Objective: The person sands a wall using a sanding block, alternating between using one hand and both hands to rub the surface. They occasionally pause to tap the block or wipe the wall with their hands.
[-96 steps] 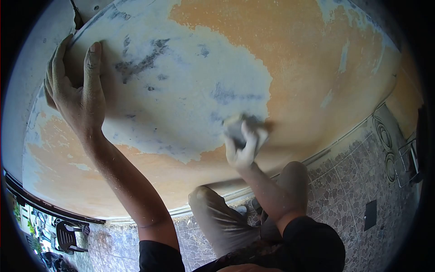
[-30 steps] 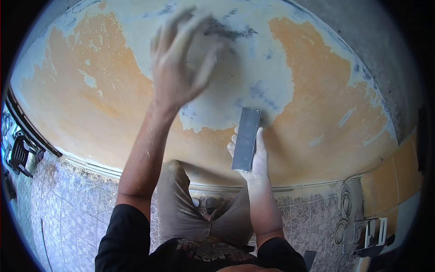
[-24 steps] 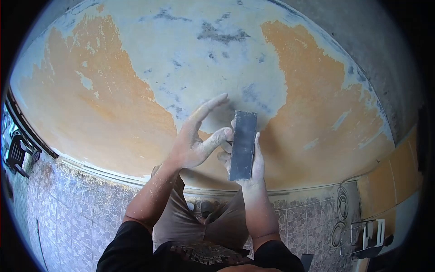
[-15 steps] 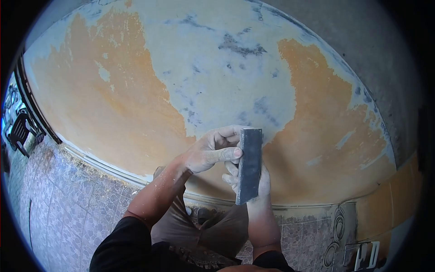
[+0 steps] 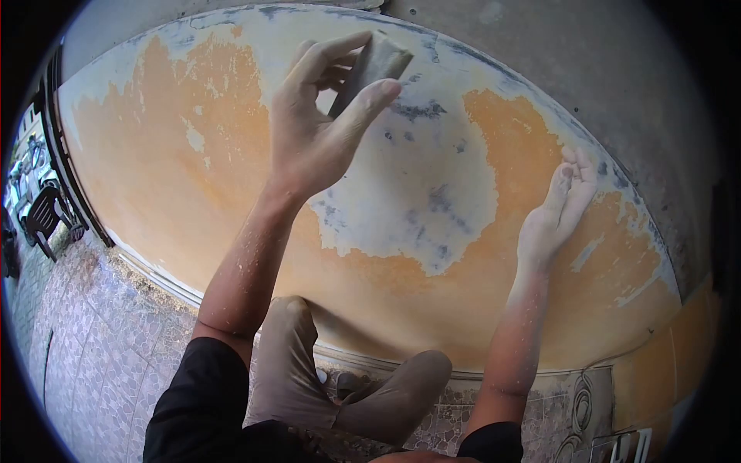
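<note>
My left hand (image 5: 312,127) is raised in front of the patchy wall and grips a grey sanding block (image 5: 384,60), thumb on one side and fingers on the other. The block is tilted and overlaps the pale upper part of the wall (image 5: 363,170). Off to the right, my right hand (image 5: 557,204) is empty, its dusty fingers stretched out close over the orange and white surface. Pale powder covers both hands.
Orange paint (image 5: 208,123) surrounds a whitish area with dark smudges. Patterned tiles (image 5: 100,332) cover the floor below. A dark plastic chair (image 5: 45,217) stands at the far left, and coiled cable (image 5: 583,397) is at the lower right. My bent knees (image 5: 289,324) are near the wall's lower edge.
Both hands were together at the sanding block. My left hand has carried it up and left, while my right hand has let go and moved up to the right.
</note>
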Tool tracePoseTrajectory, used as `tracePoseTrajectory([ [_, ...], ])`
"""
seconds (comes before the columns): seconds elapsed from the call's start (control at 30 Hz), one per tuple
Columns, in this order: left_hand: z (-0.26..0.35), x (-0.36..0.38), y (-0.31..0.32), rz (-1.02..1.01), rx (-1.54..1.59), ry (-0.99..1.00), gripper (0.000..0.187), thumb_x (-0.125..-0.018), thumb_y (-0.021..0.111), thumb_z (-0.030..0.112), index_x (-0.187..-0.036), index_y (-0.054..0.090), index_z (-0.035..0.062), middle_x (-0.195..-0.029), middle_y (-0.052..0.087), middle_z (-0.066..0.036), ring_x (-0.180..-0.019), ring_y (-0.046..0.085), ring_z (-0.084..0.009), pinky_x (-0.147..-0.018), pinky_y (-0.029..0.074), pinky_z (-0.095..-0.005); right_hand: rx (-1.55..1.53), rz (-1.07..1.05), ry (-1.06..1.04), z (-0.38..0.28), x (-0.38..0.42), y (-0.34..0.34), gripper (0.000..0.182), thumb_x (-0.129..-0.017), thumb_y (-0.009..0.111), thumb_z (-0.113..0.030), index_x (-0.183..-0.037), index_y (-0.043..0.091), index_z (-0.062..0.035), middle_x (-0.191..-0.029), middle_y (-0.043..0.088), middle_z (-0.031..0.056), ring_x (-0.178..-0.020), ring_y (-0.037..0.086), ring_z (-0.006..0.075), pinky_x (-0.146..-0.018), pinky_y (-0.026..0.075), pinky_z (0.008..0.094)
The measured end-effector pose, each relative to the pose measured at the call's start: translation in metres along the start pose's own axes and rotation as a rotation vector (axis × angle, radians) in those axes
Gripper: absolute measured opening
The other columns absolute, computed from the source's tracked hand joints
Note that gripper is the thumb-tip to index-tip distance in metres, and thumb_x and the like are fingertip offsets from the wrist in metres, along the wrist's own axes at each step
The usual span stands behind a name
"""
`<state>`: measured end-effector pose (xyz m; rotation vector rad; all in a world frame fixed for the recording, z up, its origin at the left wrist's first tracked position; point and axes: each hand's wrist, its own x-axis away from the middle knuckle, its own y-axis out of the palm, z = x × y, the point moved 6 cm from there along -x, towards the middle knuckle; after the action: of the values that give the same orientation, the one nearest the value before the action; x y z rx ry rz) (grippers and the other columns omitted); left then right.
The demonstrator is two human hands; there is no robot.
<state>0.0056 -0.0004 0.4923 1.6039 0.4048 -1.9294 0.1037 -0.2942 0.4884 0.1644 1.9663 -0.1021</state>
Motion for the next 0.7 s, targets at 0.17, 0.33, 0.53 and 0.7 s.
tracePoseTrajectory([
  [0.17, 0.013, 0.002, 0.091, -0.128, -0.302, 0.214, 0.047, -0.082, 0.082, 0.015, -0.126, 0.068, 0.0045, -0.101, 0.061, -0.010, -0.096, 0.060, -0.0248, -0.088, 0.051, -0.0367, 0.517, 0.082, -0.493, -0.007, -0.046, 0.023, 0.049, -0.109, 0.051, -0.038, -0.141, 0.051, -0.0026, -0.137, 0.053, 0.0159, -0.131, 0.046, 0.0339, -0.115, 0.027, 0.0508],
  [0.33, 0.013, 0.055, 0.136, -0.153, -0.453, 0.427, 0.047, -0.083, 0.075, 0.016, -0.129, 0.068, 0.0137, -0.102, 0.062, -0.003, -0.091, 0.056, -0.0244, -0.083, 0.047, -0.0370, 0.844, 0.101, -0.655, -0.006, -0.045, 0.027, 0.051, -0.104, 0.054, -0.049, -0.138, 0.058, -0.0121, -0.128, 0.056, 0.0097, -0.123, 0.049, 0.0291, -0.104, 0.029, 0.0510],
  [0.53, -0.007, -0.013, 0.077, -0.086, -0.598, 0.537, 0.043, -0.085, 0.078, 0.020, -0.126, 0.069, 0.0115, -0.101, 0.061, -0.006, -0.094, 0.058, -0.0255, -0.084, 0.049, -0.0382, 0.776, 0.026, -0.633, -0.008, -0.063, 0.021, 0.042, -0.110, 0.044, -0.043, -0.126, 0.064, -0.0091, -0.121, 0.059, 0.0108, -0.116, 0.054, 0.0314, -0.104, 0.038, 0.0479],
  [0.7, -0.010, -0.040, 0.058, 0.239, -0.617, 0.416, 0.043, -0.082, 0.080, 0.019, -0.122, 0.068, 0.0094, -0.099, 0.059, -0.010, -0.094, 0.058, -0.0323, -0.084, 0.049, -0.0442, 0.661, 0.142, -0.543, -0.001, -0.067, 0.027, 0.042, -0.107, 0.050, -0.049, -0.118, 0.067, -0.0125, -0.111, 0.058, 0.0065, -0.112, 0.054, 0.0292, -0.103, 0.035, 0.0502],
])
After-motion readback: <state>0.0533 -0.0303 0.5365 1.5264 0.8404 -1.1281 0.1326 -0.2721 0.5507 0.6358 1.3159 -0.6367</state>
